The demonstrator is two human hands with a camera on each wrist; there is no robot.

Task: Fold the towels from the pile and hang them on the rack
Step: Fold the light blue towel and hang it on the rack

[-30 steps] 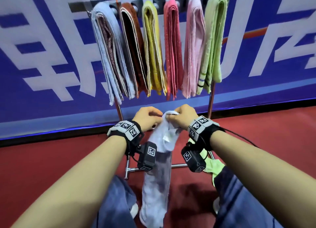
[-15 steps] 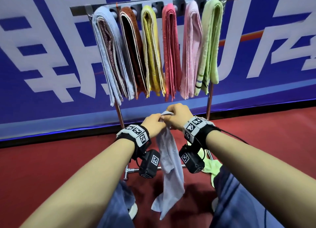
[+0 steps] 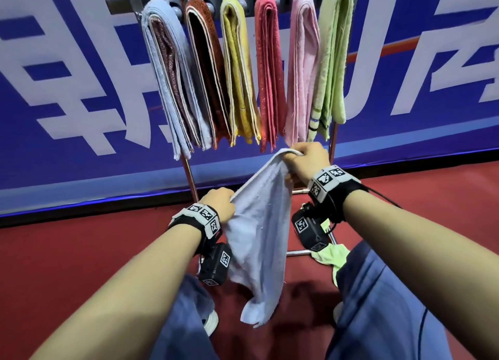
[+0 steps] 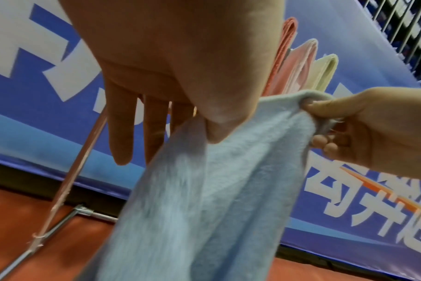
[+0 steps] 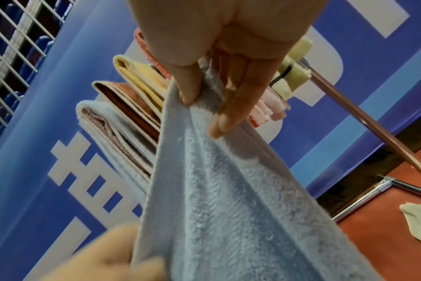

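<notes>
Six folded towels hang side by side on the rack (image 3: pixel 189 1), from left to right: a pale blue towel (image 3: pixel 164 70), a brown towel (image 3: pixel 208 70), a yellow towel (image 3: pixel 237 70), a red towel (image 3: pixel 270 70), a pink towel (image 3: pixel 302 70) and a light green towel (image 3: pixel 333 57). Each is draped over the top rail and hangs clear of the floor.

A seventh item, the light blue towel (image 3: pixel 259 230), is held in the air in front of the rack, below the hung row and between the person's knees. It is not yet folded: it hangs loose and bunched, with its lower end drooping toward the red floor (image 3: pixel 67 251).

The right hand (image 3: pixel 307 165) is the higher of the two and pinches the top corner between thumb and curled fingers (image 5: pixel 233 114). The left hand (image 3: pixel 220 204) is lower and nearer, and grips the left edge between the thumb and the side of the hand; its remaining fingers (image 4: pixel 119 129) extend loosely downward and hold nothing.

A crumpled green towel (image 3: pixel 328 254) lies on the floor near the right foot of the rack, partly hidden by the right wrist camera and the knee. Whether more towels lie beneath it cannot be determined.

Assessment: most of the task appears complete. Remaining work is to spread and fold the held towel, hang it, then process the green one. Free rail space is not apparent between the hung towels.
</notes>
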